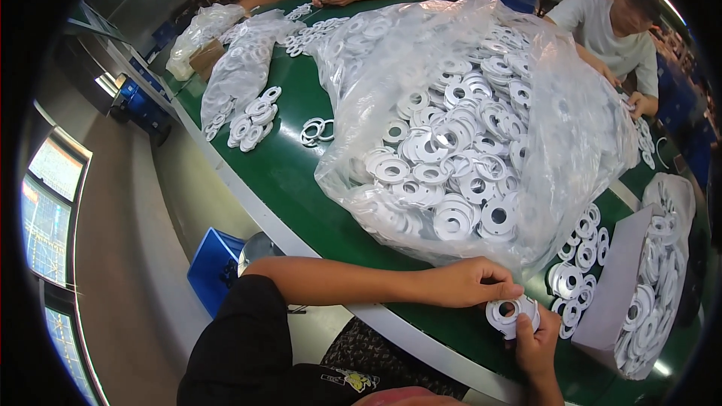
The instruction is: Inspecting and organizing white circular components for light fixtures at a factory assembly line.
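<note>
Toward the lower right of the frame, left hand [475, 283] and right hand [537, 340] have fingers pinched on the white ring [497, 322]; I'd grip lightly, sparing its thin rim.

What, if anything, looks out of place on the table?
Two thin white rings lie apart on the green table, between the large plastic bag and the smaller bag; their wide openings look unlike the bagged discs. No damage shows on the held disc.

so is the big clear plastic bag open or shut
Open: the bag is spread wide, leaving many white rings uncovered.
</note>
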A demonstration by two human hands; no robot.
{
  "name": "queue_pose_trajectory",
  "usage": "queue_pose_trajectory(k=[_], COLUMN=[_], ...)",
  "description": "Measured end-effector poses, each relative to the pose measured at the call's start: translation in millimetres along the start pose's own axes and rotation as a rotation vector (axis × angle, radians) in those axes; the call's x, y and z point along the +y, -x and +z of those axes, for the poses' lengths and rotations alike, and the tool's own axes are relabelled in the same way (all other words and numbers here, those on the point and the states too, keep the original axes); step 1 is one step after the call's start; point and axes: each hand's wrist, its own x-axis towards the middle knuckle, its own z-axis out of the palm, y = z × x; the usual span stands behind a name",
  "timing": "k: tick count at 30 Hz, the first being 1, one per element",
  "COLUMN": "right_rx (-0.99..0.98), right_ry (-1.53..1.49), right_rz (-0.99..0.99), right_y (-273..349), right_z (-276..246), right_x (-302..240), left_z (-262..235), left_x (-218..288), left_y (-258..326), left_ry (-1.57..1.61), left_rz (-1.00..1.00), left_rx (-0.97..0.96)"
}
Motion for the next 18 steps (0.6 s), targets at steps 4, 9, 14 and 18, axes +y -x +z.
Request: queue_pose_trajectory(k=[4,9,14,18], right_rx=[0.022,0.012,0.089,0.164], right_ry=[0.006,0.016,-0.096,-0.175], right_rz=[0.018,0.023,0.107,0.157], right_y=[-0.3,1.5,2.9,-1.0], right_z=[6.0,6.1,7.6,6.6], right_x=[-1.3,-4.0,-6.4,-11.6], left_z=[2.4,-1.8,0.6,0.0], left_x=[0.1,-5.2,-2.2,3.3], left_y=[1.6,2.6,2.7,3.5], left_ry=[-0.013,-0.041,-0.027,0.062], left_rz=[0.080,0.055,0.024,0.006], left_rx=[0.068,0.073,0.078,0.017])
